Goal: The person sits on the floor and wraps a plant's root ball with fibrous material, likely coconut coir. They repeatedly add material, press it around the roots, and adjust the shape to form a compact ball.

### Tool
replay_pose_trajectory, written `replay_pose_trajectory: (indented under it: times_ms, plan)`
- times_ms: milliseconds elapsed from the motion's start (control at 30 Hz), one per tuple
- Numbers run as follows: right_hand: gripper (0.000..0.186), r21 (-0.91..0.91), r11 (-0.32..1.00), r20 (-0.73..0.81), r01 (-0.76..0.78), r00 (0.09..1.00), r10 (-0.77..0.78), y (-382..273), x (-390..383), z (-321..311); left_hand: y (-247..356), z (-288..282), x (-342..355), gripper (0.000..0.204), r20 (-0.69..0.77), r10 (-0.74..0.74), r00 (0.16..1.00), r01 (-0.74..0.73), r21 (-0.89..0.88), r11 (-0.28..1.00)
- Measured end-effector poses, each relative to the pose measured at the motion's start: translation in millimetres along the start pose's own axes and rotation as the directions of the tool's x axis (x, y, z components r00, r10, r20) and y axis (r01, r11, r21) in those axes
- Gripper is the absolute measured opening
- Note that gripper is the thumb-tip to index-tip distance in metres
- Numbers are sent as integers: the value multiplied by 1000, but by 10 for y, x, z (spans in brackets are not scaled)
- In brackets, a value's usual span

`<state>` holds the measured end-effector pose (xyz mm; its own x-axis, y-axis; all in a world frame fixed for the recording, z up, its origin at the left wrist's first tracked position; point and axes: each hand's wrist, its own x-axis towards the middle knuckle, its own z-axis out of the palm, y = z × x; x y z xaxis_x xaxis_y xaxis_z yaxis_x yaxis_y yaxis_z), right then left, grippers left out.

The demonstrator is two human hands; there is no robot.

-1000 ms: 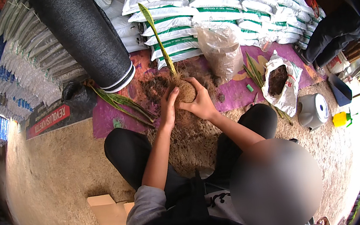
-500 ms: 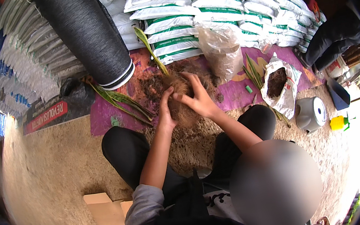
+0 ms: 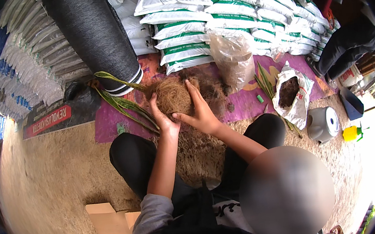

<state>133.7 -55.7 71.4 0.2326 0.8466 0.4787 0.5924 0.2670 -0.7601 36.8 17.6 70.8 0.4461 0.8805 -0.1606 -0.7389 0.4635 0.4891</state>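
Observation:
Both hands cup a rounded ball of brown coconut fibre (image 3: 172,98) over the purple mat. My left hand (image 3: 163,117) supports it from the left and below, fingers curved along its side. On its right side my right hand (image 3: 200,111) presses, thumb reaching across the lower front. A long green, yellow-edged snake plant leaf (image 3: 116,80) sticks out of the ball toward the upper left. Whatever sits inside the fibre is hidden. More snake plant leaves (image 3: 126,106) lie on the mat to the left. Loose brown fibre (image 3: 212,91) is heaped just beyond my right hand.
White and green sacks (image 3: 182,27) are stacked behind the purple mat (image 3: 242,106). A black roll (image 3: 90,31) leans at the left. A clear plastic bag (image 3: 232,61), an open white sack of dark soil (image 3: 289,94) and a grey stool (image 3: 320,125) stand right. Another person's legs (image 3: 348,48) show far right.
The fibre ball has been turned and tipped, so its leaf swings from pointing up and away to pointing left. Its rounded fibre side now shows, with both hands still around it.

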Motion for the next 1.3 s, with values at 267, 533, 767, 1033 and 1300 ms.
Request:
replay_pose_trajectory:
  times_ms: [267, 533, 767, 1033, 1300]
  plan:
    - [44, 494, 862, -359, -118, 875, 326, -95, 262, -371, 114, -33, 42, 56, 92, 27, 995, -16, -115, 993]
    - [32, 860, 384, 88, -337, 838, 538, 160, 189, -191, 100, -100, 87, 58, 135, 30, 990, -12, -136, 991]
    - [43, 584, 758, -80, -289, 909, 408, 120, 154, -101, 10, -39, 7, 61, 95, -9, 995, 12, -38, 999]
    - [55, 126, 992, 55, -30, 998, 23, -200, 80, -126, 20, -77, 29, 60, 92, -1, 996, 6, -53, 999]
    - [38, 534, 837, -299, -114, 901, 314, 26, 279, -553, 115, -22, -49, 61, 178, -48, 983, 58, -50, 997]
